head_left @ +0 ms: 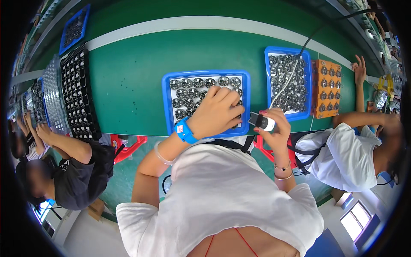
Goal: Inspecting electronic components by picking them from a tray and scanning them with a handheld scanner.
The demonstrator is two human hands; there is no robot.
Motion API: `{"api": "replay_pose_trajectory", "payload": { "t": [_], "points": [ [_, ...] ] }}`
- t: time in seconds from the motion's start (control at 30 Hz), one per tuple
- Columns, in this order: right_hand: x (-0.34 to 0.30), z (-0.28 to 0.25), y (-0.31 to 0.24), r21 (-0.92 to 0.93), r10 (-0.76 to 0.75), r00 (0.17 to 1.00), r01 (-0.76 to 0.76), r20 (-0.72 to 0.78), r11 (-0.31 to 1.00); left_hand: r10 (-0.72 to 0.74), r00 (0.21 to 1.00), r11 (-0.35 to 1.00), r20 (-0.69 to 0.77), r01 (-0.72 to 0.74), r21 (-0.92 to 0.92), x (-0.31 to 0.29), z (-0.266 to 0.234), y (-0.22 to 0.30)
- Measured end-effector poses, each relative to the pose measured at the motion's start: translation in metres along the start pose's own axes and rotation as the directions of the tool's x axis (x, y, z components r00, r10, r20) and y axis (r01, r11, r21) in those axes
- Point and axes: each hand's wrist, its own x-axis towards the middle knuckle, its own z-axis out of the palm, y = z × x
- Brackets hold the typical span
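Note:
In front of me lies a blue tray [166, 103] lined with white, with rows of small round dark, shiny metal parts [181, 93] in it. My left hand [217, 109], a blue band on its wrist, reaches over the tray's right half. Its fingers are bent down among the parts; whatever is under the fingertips is hidden. Just past the tray's right rim, my right hand [277, 128] grips a small black-and-white handheld device [266, 123] between thumb and fingers. The device's dark, flat end points left toward my left hand. A pale cable [283, 89] runs down toward my right hand.
A second blue tray [267, 68] of similar parts stands to the right, beside an orange fixture block [317, 88]. Black trays of parts [77, 92] stand at the left, another blue tray [76, 28] far left. Co-workers sit on both sides [81, 175].

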Motion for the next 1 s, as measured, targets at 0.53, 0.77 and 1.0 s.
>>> {"api": "replay_pose_trajectory", "payload": {
  "t": [0.53,0.77,1.0],
  "points": [
    [-0.009,0.014,-0.006,-0.044,-0.001,1.000,0.001,-0.006,0.999,0.017,0.998,0.999,-0.057,-0.020,-0.049,-0.008,0.005,0.005],
    [-0.016,0.001,-0.001,0.017,0.022,0.999,-0.022,-0.039,1.000,-0.020,0.999,0.999,-0.026,0.021,0.034,-0.010,0.014,0.004],
    [-0.019,0.011,-0.010,-0.052,-0.057,0.997,0.060,0.055,0.997,0.085,0.994,0.996,0.070,-0.085,0.002,-0.026,0.008,0.002]
  ]
}}
